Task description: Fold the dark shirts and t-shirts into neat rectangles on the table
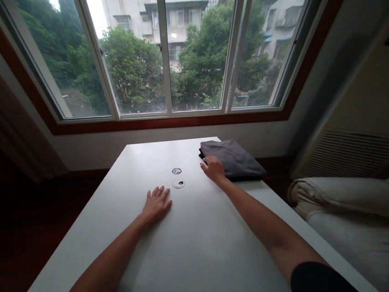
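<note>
My left hand (156, 204) lies palm down on the white table (150, 260), its fingers spread and nothing in it. Farther to the right, my right hand (213, 169) is at the left edge of a folded grey cloth (235, 156). Its thumb and fingers are slightly apart and point left, and the side of the hand appears to touch the cloth. Some black fabric shows beneath the grey layer. The cloth lies flat near the table's far right corner, its right end reaching the table edge.
Two round inserts, a far one (176, 171) and a near one (178, 184), are set in the tabletop between my hands. A window (171, 118) is beyond the table. Pale padded fabric (358, 203) sits to the right, and a curtain (12, 113) hangs at left.
</note>
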Tool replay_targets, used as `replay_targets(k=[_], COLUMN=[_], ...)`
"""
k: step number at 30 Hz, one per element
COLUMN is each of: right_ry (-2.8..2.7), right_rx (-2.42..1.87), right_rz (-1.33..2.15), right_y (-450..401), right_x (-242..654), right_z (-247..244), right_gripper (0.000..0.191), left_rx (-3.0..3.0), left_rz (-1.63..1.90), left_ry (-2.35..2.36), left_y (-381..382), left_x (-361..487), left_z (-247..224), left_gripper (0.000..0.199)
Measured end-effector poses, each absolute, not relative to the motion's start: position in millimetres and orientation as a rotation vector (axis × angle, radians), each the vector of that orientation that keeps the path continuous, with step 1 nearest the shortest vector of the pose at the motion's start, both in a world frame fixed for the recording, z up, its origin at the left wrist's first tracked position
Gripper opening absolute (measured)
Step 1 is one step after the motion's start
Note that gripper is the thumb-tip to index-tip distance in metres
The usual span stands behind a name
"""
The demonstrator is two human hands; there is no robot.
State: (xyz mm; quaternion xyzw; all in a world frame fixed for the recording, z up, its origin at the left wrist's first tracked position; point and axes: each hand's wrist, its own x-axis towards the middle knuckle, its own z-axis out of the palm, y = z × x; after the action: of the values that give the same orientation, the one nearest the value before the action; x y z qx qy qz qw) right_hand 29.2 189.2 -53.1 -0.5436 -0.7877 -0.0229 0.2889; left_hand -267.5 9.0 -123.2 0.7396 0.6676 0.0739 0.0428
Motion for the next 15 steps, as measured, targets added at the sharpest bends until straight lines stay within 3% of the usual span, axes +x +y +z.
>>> replay_targets(k=[6, 11, 15], right_ry=[-2.028, -1.876, -1.684], right_rx=[-1.889, -1.966, -1.906], right_rz=[-0.032, 0.059, 0.196], right_y=[239.7, 249.3, 250.7], right_x=[51.1, 57.0, 57.1], right_z=[-45.7, -55.4, -43.3], right_gripper=[0.055, 0.031, 0.033], left_rx=[2.233, 2.234, 2.249], left_rz=[0.127, 0.127, 0.191], left_ry=[2.021, 1.995, 1.996], left_y=[14.0, 15.7, 15.7], left_x=[-270.9, -274.9, -276.2], left_z=[-116.8, -117.4, -118.4], left_gripper=[0.070, 0.071, 0.070])
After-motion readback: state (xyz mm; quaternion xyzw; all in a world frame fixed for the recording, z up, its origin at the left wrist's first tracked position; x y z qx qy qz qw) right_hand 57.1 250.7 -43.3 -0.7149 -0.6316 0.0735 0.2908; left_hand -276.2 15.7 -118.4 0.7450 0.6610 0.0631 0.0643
